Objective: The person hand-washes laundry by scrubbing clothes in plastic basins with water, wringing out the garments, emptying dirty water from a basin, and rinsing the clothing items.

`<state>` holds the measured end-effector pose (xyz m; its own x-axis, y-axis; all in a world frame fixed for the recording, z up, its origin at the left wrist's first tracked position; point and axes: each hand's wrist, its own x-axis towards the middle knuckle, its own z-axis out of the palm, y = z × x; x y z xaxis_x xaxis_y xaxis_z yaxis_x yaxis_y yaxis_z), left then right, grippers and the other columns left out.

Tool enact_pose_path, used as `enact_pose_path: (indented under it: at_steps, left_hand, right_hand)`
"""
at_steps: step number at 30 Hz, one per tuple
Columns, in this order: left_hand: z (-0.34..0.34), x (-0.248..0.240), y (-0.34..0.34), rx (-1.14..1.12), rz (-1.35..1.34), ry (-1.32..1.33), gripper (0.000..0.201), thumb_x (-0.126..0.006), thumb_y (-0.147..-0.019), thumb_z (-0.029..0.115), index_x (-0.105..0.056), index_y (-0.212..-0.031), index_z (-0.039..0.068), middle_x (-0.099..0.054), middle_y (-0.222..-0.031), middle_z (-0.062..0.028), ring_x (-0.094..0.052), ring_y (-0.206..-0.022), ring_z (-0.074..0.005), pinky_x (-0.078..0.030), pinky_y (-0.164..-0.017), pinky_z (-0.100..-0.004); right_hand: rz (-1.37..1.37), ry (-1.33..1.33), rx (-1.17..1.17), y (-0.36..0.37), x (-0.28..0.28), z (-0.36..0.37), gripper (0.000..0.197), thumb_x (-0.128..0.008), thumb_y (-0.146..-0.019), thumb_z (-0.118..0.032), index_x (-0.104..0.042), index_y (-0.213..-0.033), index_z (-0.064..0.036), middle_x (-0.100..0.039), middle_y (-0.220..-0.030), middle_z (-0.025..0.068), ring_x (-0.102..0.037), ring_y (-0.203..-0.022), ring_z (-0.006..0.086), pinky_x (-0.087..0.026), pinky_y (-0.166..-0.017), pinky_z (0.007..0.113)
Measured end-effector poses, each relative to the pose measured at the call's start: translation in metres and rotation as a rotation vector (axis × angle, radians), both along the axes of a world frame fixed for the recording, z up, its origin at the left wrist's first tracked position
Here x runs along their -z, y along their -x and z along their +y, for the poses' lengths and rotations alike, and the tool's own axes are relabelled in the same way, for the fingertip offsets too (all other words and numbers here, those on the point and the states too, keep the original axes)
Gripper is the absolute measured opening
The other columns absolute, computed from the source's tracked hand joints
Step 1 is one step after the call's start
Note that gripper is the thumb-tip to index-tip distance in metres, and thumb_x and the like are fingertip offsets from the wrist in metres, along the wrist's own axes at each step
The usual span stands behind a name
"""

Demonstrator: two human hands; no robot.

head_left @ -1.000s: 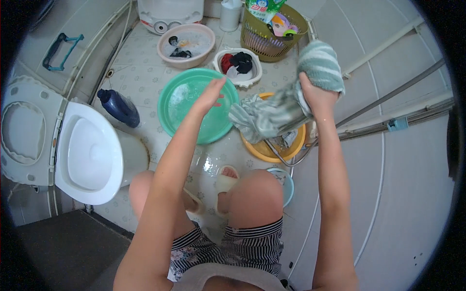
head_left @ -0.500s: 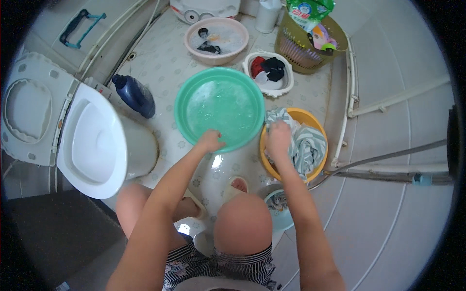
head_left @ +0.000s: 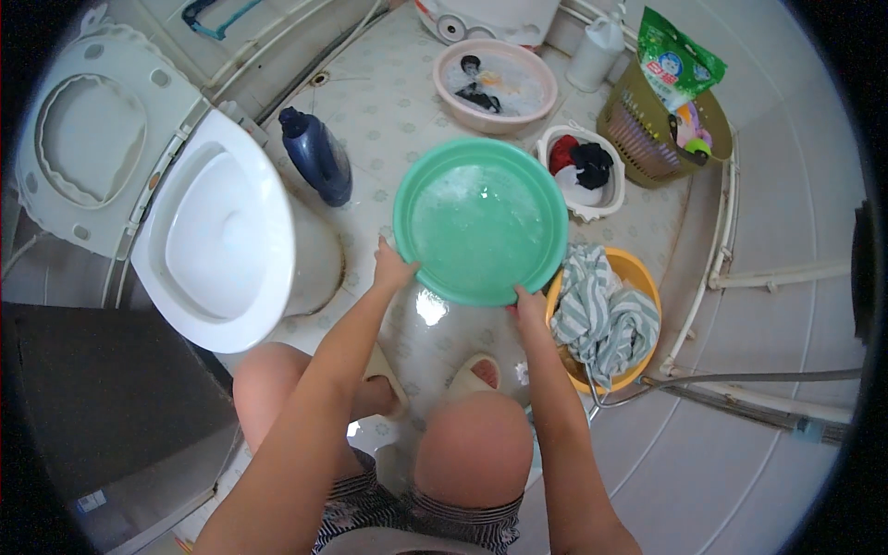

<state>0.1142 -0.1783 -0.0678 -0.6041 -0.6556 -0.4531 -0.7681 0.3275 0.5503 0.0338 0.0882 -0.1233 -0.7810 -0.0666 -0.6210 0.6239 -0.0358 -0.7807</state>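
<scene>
A round green basin (head_left: 483, 294) of water is in front of me, slightly tipped. My left hand (head_left: 396, 268) grips its near-left rim. My right hand (head_left: 529, 307) holds the near-right rim, its thumb on top and its other fingers partly hidden below. Just right of that hand, a yellow basin (head_left: 640, 270) holds a bunched white and grey-green striped cloth (head_left: 585, 294). The green basin's right edge comes close to the cloth.
The toilet (head_left: 217, 245) stands left, with a dark blue bottle (head_left: 316, 159) beside it. Beyond are a pink basin (head_left: 499, 123) of soapy water, a white basin (head_left: 589, 211) with small clothes and an olive basket (head_left: 638, 148). A grey hose (head_left: 758, 377) runs at right.
My right hand has left the striped cloth and taken the green basin's rim. My left hand has closed on the rim too. The view has shifted, moving the surroundings rightward.
</scene>
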Motion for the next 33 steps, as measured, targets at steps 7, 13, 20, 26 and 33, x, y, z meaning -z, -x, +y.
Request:
enact_pose_path:
  at_steps: [7, 13, 20, 26, 33]
  left_hand:
    - [-0.013, 0.028, 0.000, -0.019, 0.335, -0.131, 0.102, -0.068, -0.065, 0.013, 0.000, -0.137, -0.006, -0.050, -0.118, -0.0269, -0.051, -0.109, -0.0363, -0.040, -0.094, -0.0360]
    - [-0.010, 0.006, 0.011, -0.320, 0.171, -0.247, 0.080, -0.066, -0.065, 0.011, -0.021, -0.128, -0.011, -0.056, -0.105, -0.0266, -0.061, -0.090, -0.0353, -0.053, -0.070, -0.0367]
    - [-0.026, 0.013, 0.020, -0.479, 0.307, -0.415, 0.062, -0.065, -0.066, 0.011, -0.035, -0.115, -0.010, -0.058, -0.098, -0.0240, -0.065, -0.072, -0.0307, -0.054, -0.051, -0.0353]
    - [-0.010, -0.001, 0.021, -0.505, 0.259, -0.374, 0.074, -0.063, -0.068, 0.006, -0.026, -0.132, -0.001, -0.056, -0.105, -0.0201, -0.062, -0.077, -0.0271, -0.054, -0.054, -0.0339]
    - [-0.006, -0.001, 0.003, -0.221, 0.259, -0.129, 0.083, -0.061, -0.070, 0.014, -0.017, -0.141, 0.011, -0.059, -0.106, -0.0246, -0.060, -0.094, -0.0367, -0.049, -0.079, -0.0396]
  right_hand:
    - [0.213, -0.184, -0.061, 0.000, -0.032, -0.023, 0.027, -0.058, -0.077, -0.007, -0.055, -0.099, 0.0076, -0.061, -0.082, 0.0122, -0.060, -0.061, 0.0184, -0.049, -0.046, 0.030]
    - [0.496, -0.585, -0.411, 0.039, -0.116, -0.060, 0.022, -0.057, -0.074, -0.008, -0.059, -0.084, 0.0116, -0.062, -0.068, 0.0155, -0.061, -0.051, 0.0208, -0.048, -0.042, 0.030]
    - [0.472, -0.391, -0.190, 0.061, -0.144, -0.105, 0.024, -0.055, -0.077, -0.007, -0.054, -0.092, 0.0118, -0.062, -0.074, 0.0168, -0.062, -0.055, 0.0217, -0.050, -0.043, 0.030]
    - [0.507, -0.340, -0.123, 0.046, -0.091, -0.063, 0.024, -0.055, -0.079, -0.009, -0.053, -0.093, 0.0100, -0.060, -0.073, 0.0143, -0.059, -0.052, 0.0202, -0.050, -0.042, 0.030]
    - [0.018, -0.068, -0.004, -0.037, -0.049, -0.020, 0.030, -0.055, -0.080, -0.010, -0.050, -0.101, 0.0099, -0.059, -0.082, 0.0150, -0.060, -0.056, 0.0197, -0.052, -0.045, 0.028]
